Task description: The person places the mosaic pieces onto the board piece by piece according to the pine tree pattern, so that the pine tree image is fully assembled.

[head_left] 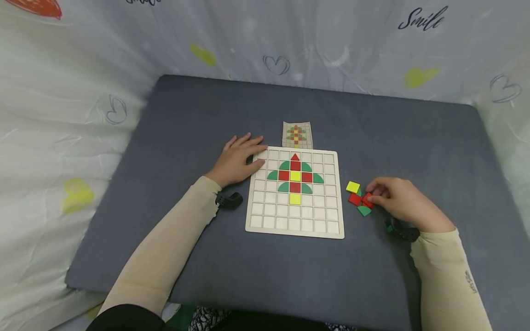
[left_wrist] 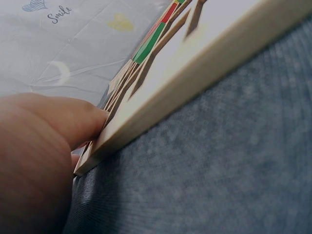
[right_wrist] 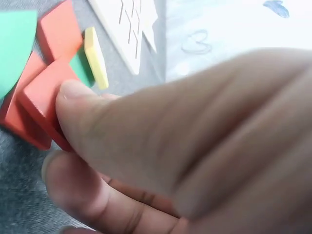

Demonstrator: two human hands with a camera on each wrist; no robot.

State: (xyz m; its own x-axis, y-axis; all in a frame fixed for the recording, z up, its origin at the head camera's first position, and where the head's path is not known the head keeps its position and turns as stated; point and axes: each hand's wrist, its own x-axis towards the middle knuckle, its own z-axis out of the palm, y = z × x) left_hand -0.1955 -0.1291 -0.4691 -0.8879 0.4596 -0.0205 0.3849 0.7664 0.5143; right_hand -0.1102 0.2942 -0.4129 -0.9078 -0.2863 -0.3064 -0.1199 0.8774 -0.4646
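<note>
A wooden grid board [head_left: 269, 209] lies on the table, with red, yellow and green tiles set in its squares as a tree-like figure under a red triangle [head_left: 295, 157]. My left hand [head_left: 237, 163] rests at the board's upper left corner, thumb on the edge and fingers spread. To the right of the board, my right hand [head_left: 393, 197] pinches a red square tile [right_wrist: 46, 92] between thumb and fingers. Beneath and around that tile lie another red square [head_left: 354, 198], a yellow square [head_left: 353, 186] and green quarter-round pieces [head_left: 364, 211].
Touching the board's far edge, a small pattern card [head_left: 306, 131] shows a similar coloured figure. Grey cloth [head_left: 207, 266] covers the table. White printed curtains [head_left: 314, 41] hang behind the table and at both sides.
</note>
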